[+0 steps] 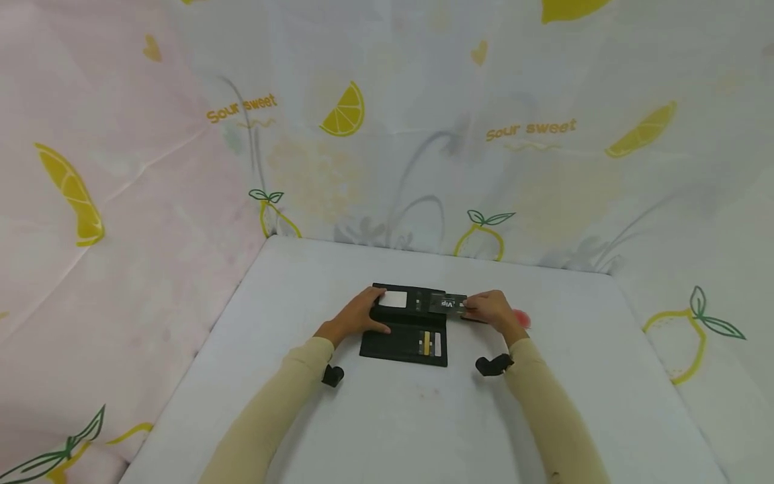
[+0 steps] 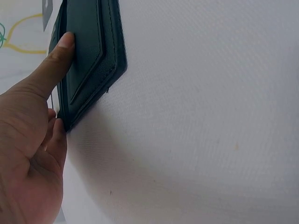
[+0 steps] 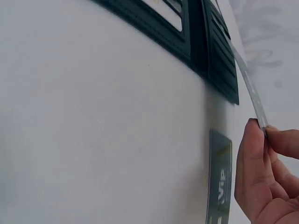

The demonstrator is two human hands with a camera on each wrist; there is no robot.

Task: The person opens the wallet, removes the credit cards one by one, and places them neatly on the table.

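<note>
Currently midway, seemingly: left hand (image 1: 357,316), fingers spread, steadies one unfolded wallet (image 1: 387,346) on counter (image 1: 387,423). One white insert (image 1: 394,299), striped cards (image 1: 428,344) tucked in, exact count unclear. One VIP card (image 1: 446,304) juts past wallet's right edge, apparently half in, pinched by fingers of right hand (image 1: 494,309); one loose card (image 3: 219,177) lies outside.
</note>
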